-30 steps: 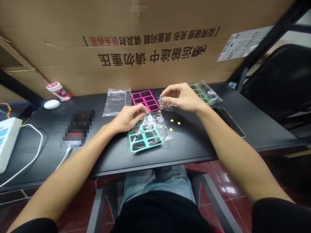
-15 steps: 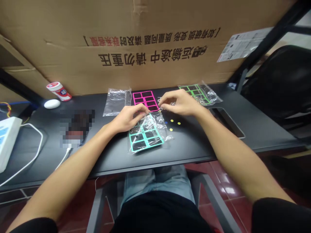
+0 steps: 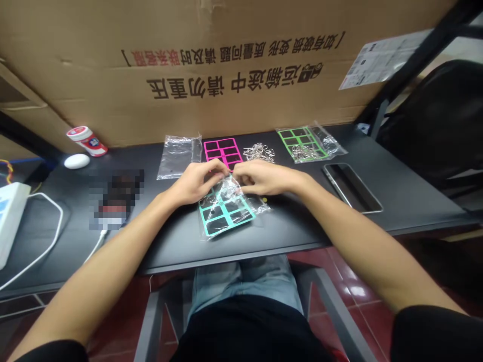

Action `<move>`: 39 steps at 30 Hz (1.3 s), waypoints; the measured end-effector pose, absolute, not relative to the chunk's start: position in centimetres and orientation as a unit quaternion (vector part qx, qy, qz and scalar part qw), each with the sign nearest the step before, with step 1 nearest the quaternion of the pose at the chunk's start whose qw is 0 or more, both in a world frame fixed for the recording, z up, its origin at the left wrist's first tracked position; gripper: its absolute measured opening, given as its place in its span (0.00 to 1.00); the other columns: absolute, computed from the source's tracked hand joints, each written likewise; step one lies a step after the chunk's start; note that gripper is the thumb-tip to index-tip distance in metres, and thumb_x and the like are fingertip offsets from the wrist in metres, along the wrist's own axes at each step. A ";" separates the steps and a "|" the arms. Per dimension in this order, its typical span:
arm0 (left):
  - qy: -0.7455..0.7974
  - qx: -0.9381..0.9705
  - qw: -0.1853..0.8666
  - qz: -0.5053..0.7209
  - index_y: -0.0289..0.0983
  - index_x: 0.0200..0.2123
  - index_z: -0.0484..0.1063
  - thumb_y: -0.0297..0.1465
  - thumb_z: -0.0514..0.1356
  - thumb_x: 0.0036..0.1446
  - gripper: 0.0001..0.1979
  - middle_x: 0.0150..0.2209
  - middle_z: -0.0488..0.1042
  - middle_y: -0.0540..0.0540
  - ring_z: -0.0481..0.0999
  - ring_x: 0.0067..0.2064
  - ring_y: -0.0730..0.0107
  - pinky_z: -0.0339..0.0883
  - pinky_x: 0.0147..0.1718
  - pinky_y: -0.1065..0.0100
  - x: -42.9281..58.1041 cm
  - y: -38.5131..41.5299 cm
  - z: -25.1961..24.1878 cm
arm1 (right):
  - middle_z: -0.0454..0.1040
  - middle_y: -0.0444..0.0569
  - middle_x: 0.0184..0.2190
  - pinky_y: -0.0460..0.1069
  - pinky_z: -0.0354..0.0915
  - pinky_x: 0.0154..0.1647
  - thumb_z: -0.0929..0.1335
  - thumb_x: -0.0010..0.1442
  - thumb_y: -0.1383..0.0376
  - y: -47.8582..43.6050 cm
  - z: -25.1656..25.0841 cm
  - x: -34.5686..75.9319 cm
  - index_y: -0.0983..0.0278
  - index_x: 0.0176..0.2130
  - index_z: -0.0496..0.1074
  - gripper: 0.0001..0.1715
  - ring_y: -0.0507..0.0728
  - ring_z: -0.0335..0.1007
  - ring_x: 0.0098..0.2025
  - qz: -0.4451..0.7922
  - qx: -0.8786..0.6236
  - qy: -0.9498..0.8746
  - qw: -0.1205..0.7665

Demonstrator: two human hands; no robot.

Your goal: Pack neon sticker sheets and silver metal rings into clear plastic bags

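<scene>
My left hand (image 3: 198, 182) and my right hand (image 3: 260, 177) meet at the top edge of a transparent plastic bag (image 3: 236, 193). Its bunched plastic lies under both sets of fingertips. Inside the bag lies a teal frame with dark panels (image 3: 225, 213). Just beyond my fingers, a magenta frame (image 3: 223, 152) lies on the desk, its near edge hidden by my left hand. A loose heap of small metal rings (image 3: 258, 153) lies to its right, out of reach of my fingertips.
A green frame in a bag (image 3: 302, 143) holds more rings on top. Nearby are a flat transparent bag (image 3: 178, 156), a phone (image 3: 352, 188), a pixelated object (image 3: 116, 198), a mouse (image 3: 76, 161), a jar (image 3: 87, 141) and a power strip (image 3: 9, 218). A cardboard box (image 3: 226, 60) stands behind the desk.
My right hand has moved left and down from above the desk to the bag. The rings it held now lie on the desk. My left hand has stayed on the bag.
</scene>
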State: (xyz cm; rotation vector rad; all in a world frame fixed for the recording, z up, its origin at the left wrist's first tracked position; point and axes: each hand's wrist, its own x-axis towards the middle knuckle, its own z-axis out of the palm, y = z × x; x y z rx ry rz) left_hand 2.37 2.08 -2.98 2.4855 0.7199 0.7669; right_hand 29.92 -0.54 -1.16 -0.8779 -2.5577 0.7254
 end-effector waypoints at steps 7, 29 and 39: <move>0.256 0.893 0.250 0.274 0.41 0.53 0.79 0.35 0.60 0.77 0.10 0.52 0.87 0.44 0.87 0.52 0.63 0.81 0.56 0.59 2.4 2.0 -3.1 | 0.84 0.51 0.38 0.56 0.73 0.43 0.76 0.66 0.52 0.5 0.2 32.8 0.61 0.41 0.80 0.15 0.60 0.78 0.39 0.259 -0.426 -0.777 0.385; 0.240 0.896 0.197 0.317 0.40 0.51 0.78 0.32 0.59 0.76 0.08 0.54 0.85 0.42 0.84 0.56 0.60 0.75 0.59 0.57 2.6 1.7 -2.1 | 0.85 0.53 0.56 0.58 0.74 0.62 0.72 0.73 0.62 -1.7 -2.4 27.7 0.57 0.55 0.85 0.15 0.64 0.82 0.57 0.257 -0.207 -0.917 0.222; 0.196 0.911 0.216 0.292 0.40 0.48 0.78 0.33 0.58 0.78 0.09 0.54 0.84 0.41 0.84 0.58 0.60 0.76 0.59 0.58 2.8 1.7 -1.7 | 0.77 0.60 0.69 0.65 0.72 0.67 0.65 0.80 0.59 -2.5 -4.1 25.3 0.59 0.69 0.77 0.24 0.69 0.74 0.66 0.109 -0.186 -0.964 0.155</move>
